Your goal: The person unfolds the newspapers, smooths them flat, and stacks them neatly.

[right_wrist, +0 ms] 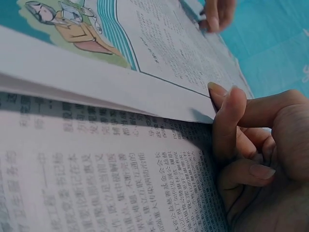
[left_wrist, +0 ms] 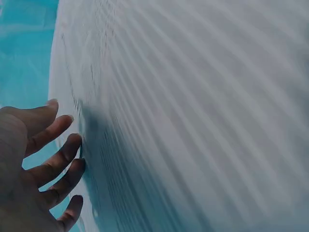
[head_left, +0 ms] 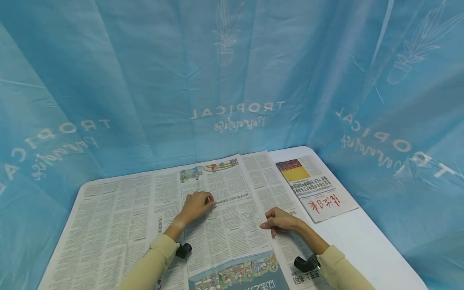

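A newspaper sheet (head_left: 228,229) with coloured drawings at both ends lies over other spread pages. My left hand (head_left: 197,206) is at the middle of this sheet, its fingers loosely bent and spread with nothing held. In the left wrist view the fingers (left_wrist: 72,145) stand apart beside a blurred pale surface. At the sheet's right edge, my right hand (head_left: 282,220) pinches the margin between thumb and index finger. The right wrist view shows that edge (right_wrist: 159,99) slightly lifted off the printed page (right_wrist: 120,179) beneath, with the other fingers curled below.
Spread newspaper pages (head_left: 108,225) cover the left of the white table (head_left: 348,237). A folded newspaper (head_left: 315,187) with red lettering lies on the right. Blue curtains (head_left: 163,88) with printed words and plants hang behind and at both sides.
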The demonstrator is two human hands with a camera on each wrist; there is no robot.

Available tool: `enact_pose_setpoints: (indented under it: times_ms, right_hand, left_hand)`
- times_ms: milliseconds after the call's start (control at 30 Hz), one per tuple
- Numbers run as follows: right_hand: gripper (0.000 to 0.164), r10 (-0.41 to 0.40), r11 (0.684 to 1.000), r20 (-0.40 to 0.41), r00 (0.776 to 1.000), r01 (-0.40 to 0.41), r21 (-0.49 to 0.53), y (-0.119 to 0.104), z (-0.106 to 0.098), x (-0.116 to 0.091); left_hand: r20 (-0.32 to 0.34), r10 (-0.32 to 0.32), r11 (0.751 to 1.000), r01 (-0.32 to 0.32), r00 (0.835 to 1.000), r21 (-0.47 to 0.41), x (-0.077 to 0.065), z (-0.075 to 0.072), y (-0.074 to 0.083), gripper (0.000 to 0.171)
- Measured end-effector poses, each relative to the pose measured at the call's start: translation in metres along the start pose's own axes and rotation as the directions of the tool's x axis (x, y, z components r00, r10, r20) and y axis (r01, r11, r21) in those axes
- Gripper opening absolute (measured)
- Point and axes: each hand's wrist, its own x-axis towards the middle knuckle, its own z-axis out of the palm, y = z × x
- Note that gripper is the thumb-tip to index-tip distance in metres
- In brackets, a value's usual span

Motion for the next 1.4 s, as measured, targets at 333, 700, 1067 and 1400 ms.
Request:
enact_pose_setpoints:
  times_ms: [333,700,1067,1400]
  right_hand:
    - [0.036,0.012,1.0,-0.012,1.0,-0.012,-0.005,-0.002,0.004,0.003]
    - [0.019,0.012,1.0,-0.058,0.998,-0.013,-0.006,0.002,0.01,0.004]
    - [0.023,0.035,0.999,-0.101,0.994,-0.036,-0.013,-0.002,0.015,0.003]
    - [0.025,0.02,0.998,-0.149,0.989,-0.028,-0.051,0.0,0.017,0.003]
  left_hand:
    - [0.042,0.086,0.996,-0.085,0.995,-0.02,0.04,0.032,0.026,0.022]
    - [-0.018,-0.087,0.996,0.086,0.996,-0.031,0.06,0.058,0.062,0.034]
    - [-0.083,-0.296,0.953,0.3,0.952,0.038,0.062,0.075,0.101,0.072]
    - [-0.065,-0.316,0.948,0.317,0.947,0.012,0.065,0.075,0.102,0.06]
